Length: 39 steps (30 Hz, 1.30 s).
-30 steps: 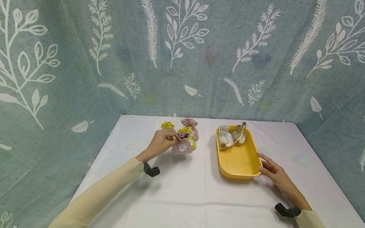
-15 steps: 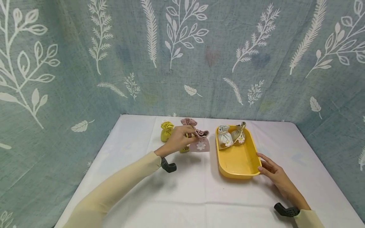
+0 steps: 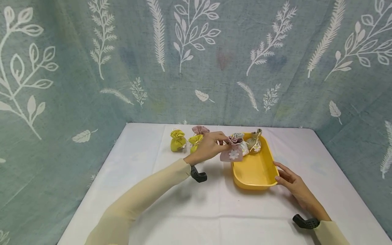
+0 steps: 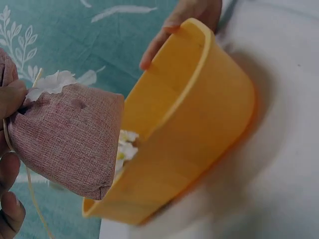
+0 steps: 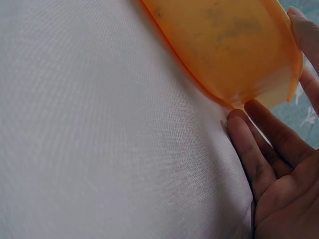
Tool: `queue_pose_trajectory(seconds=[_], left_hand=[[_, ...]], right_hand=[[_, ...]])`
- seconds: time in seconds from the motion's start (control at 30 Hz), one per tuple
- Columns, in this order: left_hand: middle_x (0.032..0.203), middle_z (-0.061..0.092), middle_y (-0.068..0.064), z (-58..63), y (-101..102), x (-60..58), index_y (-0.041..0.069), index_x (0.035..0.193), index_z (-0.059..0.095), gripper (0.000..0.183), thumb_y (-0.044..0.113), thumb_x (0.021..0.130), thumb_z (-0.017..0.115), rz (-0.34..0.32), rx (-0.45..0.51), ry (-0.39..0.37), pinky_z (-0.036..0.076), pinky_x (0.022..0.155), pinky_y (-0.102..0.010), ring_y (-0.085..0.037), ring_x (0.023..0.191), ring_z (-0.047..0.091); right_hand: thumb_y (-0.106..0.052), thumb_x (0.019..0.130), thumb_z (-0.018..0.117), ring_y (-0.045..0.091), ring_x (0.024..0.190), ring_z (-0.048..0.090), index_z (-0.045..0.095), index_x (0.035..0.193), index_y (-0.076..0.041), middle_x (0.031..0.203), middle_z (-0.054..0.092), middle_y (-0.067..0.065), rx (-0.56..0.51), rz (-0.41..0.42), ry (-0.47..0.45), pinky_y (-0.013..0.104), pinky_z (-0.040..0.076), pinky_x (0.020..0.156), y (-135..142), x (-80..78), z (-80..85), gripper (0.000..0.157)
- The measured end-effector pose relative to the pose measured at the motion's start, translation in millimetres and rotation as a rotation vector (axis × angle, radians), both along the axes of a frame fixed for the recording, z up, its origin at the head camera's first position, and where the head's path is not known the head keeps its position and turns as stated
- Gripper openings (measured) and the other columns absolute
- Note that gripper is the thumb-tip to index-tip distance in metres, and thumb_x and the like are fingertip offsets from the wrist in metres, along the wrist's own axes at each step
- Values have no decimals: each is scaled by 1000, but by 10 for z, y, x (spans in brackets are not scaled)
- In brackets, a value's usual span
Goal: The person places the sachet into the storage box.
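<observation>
Left hand pinches the pink woven-cloth drawstring pouch with white flower at its gathered neck, likely so the body hangs free; it's off the counter, by the left rim of the yellow rounded plastic tray. Can't tell if it's inside the rim. Right hand holds the tray's near right corner, presumably to steady it. Pale grey cloth pouch and olive-brown cloth pouch sit at the far end, leaving the near floor bare.
</observation>
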<state>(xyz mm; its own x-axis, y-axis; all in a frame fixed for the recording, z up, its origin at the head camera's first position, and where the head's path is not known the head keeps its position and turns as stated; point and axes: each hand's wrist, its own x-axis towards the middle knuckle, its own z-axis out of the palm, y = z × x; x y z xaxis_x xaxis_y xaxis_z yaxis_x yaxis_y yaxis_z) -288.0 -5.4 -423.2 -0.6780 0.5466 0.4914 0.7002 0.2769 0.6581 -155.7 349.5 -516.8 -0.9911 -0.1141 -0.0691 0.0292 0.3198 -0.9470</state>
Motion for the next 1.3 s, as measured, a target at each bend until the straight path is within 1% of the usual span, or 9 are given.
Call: queue_pose_trajectory(seconds=[0.13, 0.3, 0.47, 0.67, 0.8, 0.87, 0.93, 1.07, 1.3], left_hand=[[86, 68, 6, 26, 208, -16, 14, 96, 82, 7, 13, 90, 77, -36, -3, -13, 46, 68, -22, -6, 75, 56], [85, 67, 5, -12, 461, -39, 13, 103, 83, 13, 17, 91, 80, -64, -5, -16, 44, 66, -21, -7, 72, 55], [90, 70, 3, -76, 723, -46, 13, 105, 82, 16, 20, 91, 81, -68, -19, -22, 44, 65, -19, -6, 70, 55], [95, 73, 6, -140, 1018, -50, 14, 112, 81, 23, 25, 92, 80, -61, -62, -16, 46, 68, -15, -1, 75, 59], [98, 74, 7, -194, 1164, -69, 20, 110, 83, 20, 29, 93, 79, -2, -132, -9, 43, 69, -15, -6, 83, 64], [100, 74, 8, -228, 1210, -86, 21, 109, 83, 18, 30, 93, 79, 36, -161, -28, 41, 70, -15, -7, 85, 65], [102, 75, 9, -271, 1248, -110, 23, 108, 83, 16, 28, 93, 78, 61, -177, -51, 41, 72, -15, -6, 88, 65], [102, 76, 11, -349, 1306, -152, 25, 106, 83, 15, 26, 93, 76, 88, -214, -74, 40, 73, -15, 1, 83, 61], [100, 76, 16, -347, 1388, -160, 30, 106, 82, 14, 29, 93, 79, 174, -347, -88, 41, 68, -18, 0, 81, 60]], right_hand=[[-25, 105, 63, 2, 113, 61, 33, 162, -18, 154, 41, 30, 3, -6, -8, 19, 50, 90, 7, 4, -4, 65], [-27, 105, 64, 2, 112, 61, 33, 162, -18, 154, 41, 30, 6, -19, -20, 19, 49, 90, -2, -12, -18, 66], [-30, 105, 63, 6, 111, 62, 33, 162, -20, 153, 43, 29, 22, -27, -31, 20, 48, 91, -8, -19, -6, 66], [-25, 106, 61, 2, 111, 61, 32, 162, -16, 152, 41, 34, 6, -7, -4, 19, 49, 90, 18, -5, -5, 64], [-24, 106, 61, 4, 111, 62, 33, 162, -17, 151, 43, 33, 0, -2, 3, 20, 50, 90, 24, -8, -17, 63], [-24, 106, 61, 6, 112, 63, 33, 162, -17, 151, 43, 33, 0, 6, 5, 20, 50, 90, 24, -15, -23, 63], [-24, 106, 61, 7, 112, 63, 33, 162, -17, 152, 43, 32, -5, 4, 3, 21, 50, 90, 24, -17, -26, 63], [-25, 106, 62, 8, 114, 61, 32, 162, -17, 153, 42, 32, 5, -3, -3, 22, 49, 91, 28, -15, -30, 64], [-31, 105, 62, 26, 127, 57, 33, 162, -20, 155, 42, 29, 41, -21, -16, 32, 50, 98, 46, -26, -38, 65]])
